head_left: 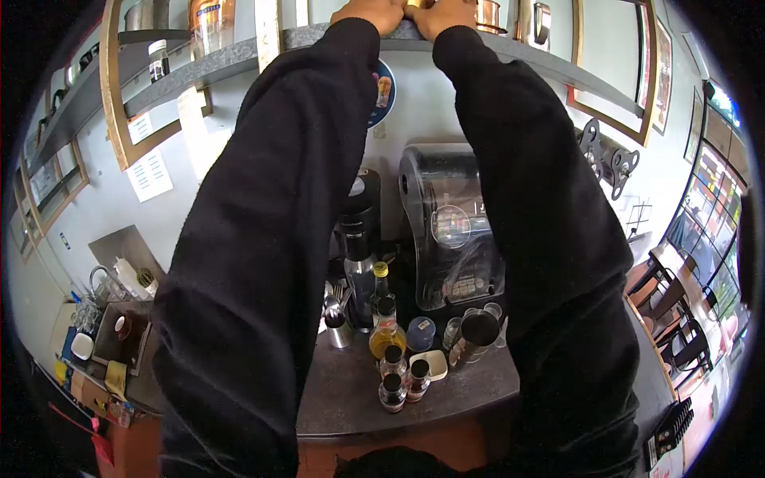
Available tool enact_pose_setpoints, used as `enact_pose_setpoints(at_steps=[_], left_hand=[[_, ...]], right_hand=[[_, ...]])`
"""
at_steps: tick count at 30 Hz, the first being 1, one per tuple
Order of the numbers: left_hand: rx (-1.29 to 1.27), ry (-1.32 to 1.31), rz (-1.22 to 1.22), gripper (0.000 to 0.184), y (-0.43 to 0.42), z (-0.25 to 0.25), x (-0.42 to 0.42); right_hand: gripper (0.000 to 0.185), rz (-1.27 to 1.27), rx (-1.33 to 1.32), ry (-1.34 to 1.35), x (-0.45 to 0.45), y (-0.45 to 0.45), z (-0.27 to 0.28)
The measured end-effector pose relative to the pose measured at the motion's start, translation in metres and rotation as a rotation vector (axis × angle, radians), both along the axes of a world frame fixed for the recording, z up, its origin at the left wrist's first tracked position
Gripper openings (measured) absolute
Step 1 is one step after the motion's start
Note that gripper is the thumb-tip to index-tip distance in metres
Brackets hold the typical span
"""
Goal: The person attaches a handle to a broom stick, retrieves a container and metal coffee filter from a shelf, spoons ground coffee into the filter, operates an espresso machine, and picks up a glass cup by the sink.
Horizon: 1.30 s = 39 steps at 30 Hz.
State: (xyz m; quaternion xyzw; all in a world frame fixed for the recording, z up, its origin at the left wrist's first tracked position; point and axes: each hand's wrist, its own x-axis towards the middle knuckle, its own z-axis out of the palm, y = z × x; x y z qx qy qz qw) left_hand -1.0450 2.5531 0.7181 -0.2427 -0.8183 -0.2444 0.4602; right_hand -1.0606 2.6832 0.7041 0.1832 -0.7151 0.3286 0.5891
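Note:
Both my arms, in black sleeves, stretch up to the grey shelf (311, 36) at the top of the head view. My left hand (371, 13) and my right hand (445, 14) meet from either side at a gold-coloured metal object (417, 7), their fingers curled in against it. The frame's upper edge cuts off most of this object and part of both hands, so its kind does not show. Close to the right of my right hand stands a copper-coloured cup (488, 16).
Below on the dark counter (351, 406) stand small bottles (391, 390), a yellow-capped bottle (387, 334), a metal shaker cup (478, 328) and a clear-hooded blender (446, 231). A sink (127, 342) lies to the left. Chairs (687, 338) stand at the right.

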Motion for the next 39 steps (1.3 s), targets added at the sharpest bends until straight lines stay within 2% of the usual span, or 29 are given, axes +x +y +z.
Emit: enact_pose_setpoints(at_steps=[1,2,3,5,7,9,11,13,14,15,16,17,18,19,21,22,24,25,27,28,29,31,33,34,35,39], left_hand=[[0.056,-0.05,0.117,0.047,0.004,0.004,-0.007],[0.055,-0.055,0.114,0.047,0.002,0.008,-0.014],[0.074,-0.011,0.082,0.047,0.0,0.01,-0.017],[0.091,0.027,0.048,0.047,-0.003,0.009,-0.024],[0.205,0.129,-0.042,0.05,-0.005,0.009,-0.013],[0.191,0.083,-0.092,0.051,-0.01,0.008,0.007],[0.242,0.213,-0.213,0.051,-0.016,0.006,0.023],[0.223,0.145,-0.302,0.047,-0.025,0.005,0.048],[0.245,0.081,-0.428,0.045,-0.029,0.001,0.058],[0.268,0.014,-0.552,0.043,-0.033,-0.004,0.07],[0.297,-0.038,-0.631,0.036,-0.036,-0.009,0.081],[0.302,-0.048,-0.628,0.036,-0.041,-0.017,0.092],[0.357,-0.16,-0.744,0.033,-0.047,-0.027,0.104],[0.413,-0.273,-0.856,0.031,-0.053,-0.037,0.118],[0.41,-0.228,-0.763,0.031,-0.065,-0.062,0.148],[0.409,-0.204,-0.762,0.032,-0.072,-0.077,0.154],[0.411,-0.174,-0.707,0.032,-0.083,-0.103,0.173],[0.422,-0.189,-0.696,0.032,-0.086,-0.116,0.184],[0.476,-0.084,-0.572,0.034,-0.094,-0.146,0.198],[0.441,-0.132,-0.491,0.045,-0.106,-0.165,0.196],[0.404,-0.179,-0.409,0.058,-0.119,-0.186,0.193],[0.443,-0.214,-0.342,0.066,-0.128,-0.216,0.208],[0.432,-0.229,-0.222,0.071,-0.141,-0.251,0.215],[0.441,-0.327,-0.164,0.073,-0.147,-0.266,0.22],[0.435,-0.291,-0.136,0.072,-0.149,-0.279,0.231],[0.581,-0.431,-0.178,0.069,-0.177,-0.36,0.243]], right_hand=[[0.05,0.16,0.008,0.085,0.003,0.004,-0.004],[0.055,-0.095,-0.064,-0.06,-0.007,-0.006,0.008],[0.055,-0.097,-0.065,-0.064,-0.007,-0.006,0.009],[0.063,0.09,-0.159,0.042,-0.008,-0.003,0.009],[0.064,0.106,-0.196,0.057,0.008,-0.007,0.007],[0.066,0.144,-0.267,0.096,0.032,-0.012,0.007],[0.063,0.169,-0.244,0.085,0.051,-0.016,0.006],[0.061,0.328,-0.234,0.088,0.075,-0.022,-0.001],[0.049,0.378,-0.262,0.104,0.086,-0.029,-0.005],[0.049,0.376,-0.264,0.094,0.094,-0.032,-0.011],[0.042,0.523,-0.236,0.059,0.103,-0.036,-0.017],[0.035,0.672,-0.207,0.022,0.108,-0.041,-0.022],[0.026,0.77,-0.2,0.001,0.109,-0.044,-0.029],[0.026,0.774,-0.203,-0.013,0.122,-0.052,-0.038],[0.026,0.941,-0.245,-0.131,0.155,-0.064,-0.067],[0.026,0.944,-0.252,-0.151,0.166,-0.069,-0.081],[0.03,0.767,-0.105,-0.08,0.181,-0.076,-0.107],[0.03,0.774,-0.108,-0.101,0.185,-0.08,-0.122],[0.044,0.665,-0.079,-0.155,0.19,-0.09,-0.156],[0.05,0.645,-0.151,-0.208,0.199,-0.1,-0.17],[0.057,0.64,-0.099,-0.17,0.191,-0.101,-0.191],[0.061,0.515,-0.088,-0.215,0.203,-0.117,-0.223],[0.068,0.594,-0.144,-0.33,0.212,-0.131,-0.255],[0.069,0.596,-0.127,-0.356,0.217,-0.136,-0.272],[0.07,0.601,-0.108,-0.383,0.222,-0.14,-0.289],[0.065,0.676,-0.16,-0.562,0.238,-0.165,-0.356]])
